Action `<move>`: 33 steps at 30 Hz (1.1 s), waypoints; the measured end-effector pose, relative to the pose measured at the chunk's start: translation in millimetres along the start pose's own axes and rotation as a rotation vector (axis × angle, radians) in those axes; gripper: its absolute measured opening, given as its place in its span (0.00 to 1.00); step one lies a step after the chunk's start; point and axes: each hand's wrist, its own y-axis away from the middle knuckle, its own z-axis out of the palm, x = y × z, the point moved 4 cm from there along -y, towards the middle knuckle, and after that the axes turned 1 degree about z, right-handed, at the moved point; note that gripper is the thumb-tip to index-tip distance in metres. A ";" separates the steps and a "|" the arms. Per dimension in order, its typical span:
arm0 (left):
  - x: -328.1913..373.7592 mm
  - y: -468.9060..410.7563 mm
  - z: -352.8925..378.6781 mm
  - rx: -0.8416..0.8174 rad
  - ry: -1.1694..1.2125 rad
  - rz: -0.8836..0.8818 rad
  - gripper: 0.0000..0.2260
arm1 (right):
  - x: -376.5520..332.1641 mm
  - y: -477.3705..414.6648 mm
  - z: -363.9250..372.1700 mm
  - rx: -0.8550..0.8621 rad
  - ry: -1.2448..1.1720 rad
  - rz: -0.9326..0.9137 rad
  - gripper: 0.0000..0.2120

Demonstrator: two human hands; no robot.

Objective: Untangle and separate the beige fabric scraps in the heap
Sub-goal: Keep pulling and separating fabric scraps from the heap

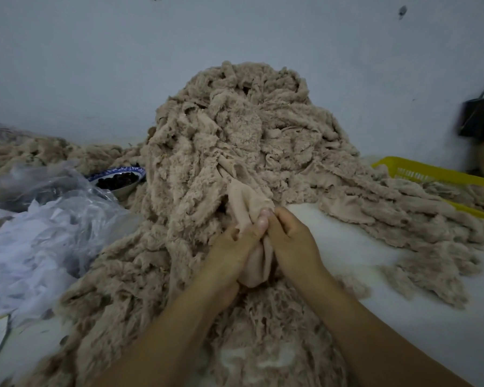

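Observation:
A tall heap of fuzzy beige fabric scraps (235, 129) rises in the middle of the white table and spills toward me. One smooth-backed beige scrap (245, 203) comes out of the heap's front. My left hand (235, 247) grips its lower part, thumb on top. My right hand (291, 238) pinches the same scrap right beside the left thumb. The two hands touch. The scrap's lower end bunches between my palms, and its upper end stays buried in the heap.
A row of beige strips (419, 216) lies spread at the right beside a yellow plastic basket (419, 171). Clear plastic bags with white material (34, 233) sit at the left, and a bowl of dark items (118, 180) stands behind them. A dark bag (479, 118) hangs on the wall.

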 end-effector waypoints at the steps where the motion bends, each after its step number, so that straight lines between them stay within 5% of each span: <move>1: -1.3 -1.9 -3.9 0.021 0.039 0.004 0.23 | -2.3 1.7 0.6 -0.013 -0.032 -0.020 0.11; 5: 3.1 -4.9 -16.9 0.063 0.268 0.001 0.18 | -0.7 6.6 5.4 -0.140 0.060 0.041 0.19; 10: 7.2 0.2 -15.6 0.140 0.233 0.071 0.24 | 14.9 0.3 5.0 -0.128 0.325 0.055 0.10; 12: 9.4 3.5 -11.8 0.104 0.227 0.118 0.26 | 17.9 -3.9 -4.5 -0.075 0.236 0.150 0.05; 16: 9.0 3.8 -4.3 0.008 0.287 0.091 0.25 | 26.9 -10.6 -16.7 0.010 0.141 0.245 0.16; 20: 15.1 5.8 -6.5 -0.056 0.461 -0.029 0.19 | 33.2 -13.3 -17.6 0.000 0.150 0.334 0.15; 23: 29.8 7.0 -26.3 -0.136 0.712 -0.041 0.19 | 40.4 -17.4 -48.8 0.223 0.103 0.459 0.13; 28: 22.8 -5.2 -49.2 0.024 0.837 0.038 0.23 | 38.9 -14.1 -45.7 0.269 -0.081 0.469 0.25; 31: 21.4 -10.4 -62.6 0.122 0.848 0.045 0.20 | 37.2 -15.8 -40.5 0.271 -0.231 0.502 0.17; 33: 19.0 -11.9 -65.9 0.227 0.777 -0.012 0.18 | 42.3 -16.5 -42.6 0.276 -0.436 0.583 0.24</move>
